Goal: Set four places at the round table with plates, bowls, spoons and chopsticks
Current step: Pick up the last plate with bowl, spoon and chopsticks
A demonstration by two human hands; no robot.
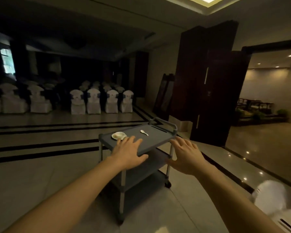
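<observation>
A grey three-shelf service cart point(155, 139) stands on the tiled floor ahead of me. On its top shelf a small white bowl sits on a white plate point(119, 135) at the left, and a white spoon point(144, 132) lies near the middle. My left hand point(128, 151) reaches over the near left part of the top shelf, fingers spread and straight, just short of the plate. My right hand point(186, 157) is stretched out by the cart's near right corner, fingers straight, holding nothing. No chopsticks or round table are in view.
Rows of white-covered chairs point(93, 100) stand in the dark hall at the back left. A dark wooden folding partition point(207, 84) rises behind the cart at the right. A blurred white object point(270, 197) sits at the lower right. Open tiled floor surrounds the cart.
</observation>
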